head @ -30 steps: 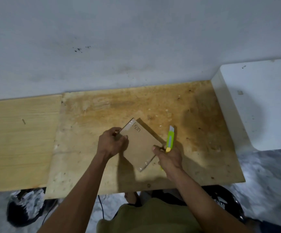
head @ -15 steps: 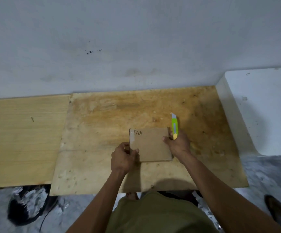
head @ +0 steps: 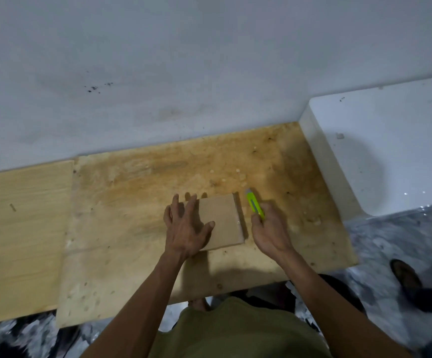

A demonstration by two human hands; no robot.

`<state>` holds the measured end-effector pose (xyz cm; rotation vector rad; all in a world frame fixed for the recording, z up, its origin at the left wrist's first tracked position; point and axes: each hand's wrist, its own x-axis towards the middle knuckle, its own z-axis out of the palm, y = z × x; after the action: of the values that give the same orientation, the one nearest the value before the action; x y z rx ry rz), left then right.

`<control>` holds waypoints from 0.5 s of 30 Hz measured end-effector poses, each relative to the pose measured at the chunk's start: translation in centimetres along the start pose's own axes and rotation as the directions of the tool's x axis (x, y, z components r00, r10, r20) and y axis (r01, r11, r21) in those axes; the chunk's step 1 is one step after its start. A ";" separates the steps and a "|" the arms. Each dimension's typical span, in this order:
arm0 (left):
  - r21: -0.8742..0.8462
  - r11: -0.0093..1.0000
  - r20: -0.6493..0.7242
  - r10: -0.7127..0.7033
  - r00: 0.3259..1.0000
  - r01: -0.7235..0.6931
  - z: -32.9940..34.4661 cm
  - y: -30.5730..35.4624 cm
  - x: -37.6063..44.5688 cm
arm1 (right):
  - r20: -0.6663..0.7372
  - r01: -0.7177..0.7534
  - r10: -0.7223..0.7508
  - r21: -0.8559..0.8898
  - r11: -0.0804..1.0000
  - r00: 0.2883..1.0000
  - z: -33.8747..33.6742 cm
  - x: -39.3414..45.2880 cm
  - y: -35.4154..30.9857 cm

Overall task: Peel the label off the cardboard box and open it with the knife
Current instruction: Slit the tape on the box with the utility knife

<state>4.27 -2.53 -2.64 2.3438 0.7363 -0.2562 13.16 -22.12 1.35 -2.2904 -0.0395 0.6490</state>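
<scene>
Cardboard box (head: 222,220) lies under the flat-fingered left hand (head: 186,228), beside the right hand (head: 269,228) gripping the knife (head: 255,206).

A stained plywood desk (head: 142,208) butts against a scuffed grey wall (head: 184,73), a paler wood panel (head: 21,228) at its left, a white block (head: 390,151) right. Dim light.

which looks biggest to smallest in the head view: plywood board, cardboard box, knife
1. plywood board, by far the largest
2. cardboard box, partly under the left hand
3. knife, smallest, though the right hand hides its rear part
</scene>
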 end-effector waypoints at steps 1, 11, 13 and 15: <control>0.005 1.000 0.010 0.007 1.000 -0.007 0.2 0.1 0.0 | 0.004 0.039 -0.039 -0.003 0.999 0.999 0.0 -0.4 0.2; -0.026 0.999 -0.011 0.028 1.000 -0.028 0.4 0.7 -0.3 | -0.006 0.174 -0.175 -0.055 0.983 0.985 1.4 -1.1 -0.8; -0.023 0.999 -0.019 0.038 0.999 -0.038 0.5 0.6 -0.3 | -0.010 0.186 -0.188 -0.073 0.980 0.982 1.5 -0.9 -1.0; -0.023 0.999 -0.014 0.037 0.999 -0.038 0.6 0.5 -0.3 | -0.014 0.178 -0.180 -0.088 0.980 0.984 1.6 -0.6 -1.2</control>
<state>4.34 -3.38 -2.75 2.3370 0.6973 -0.2148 12.04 -20.33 1.48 -2.3432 -0.2648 0.5382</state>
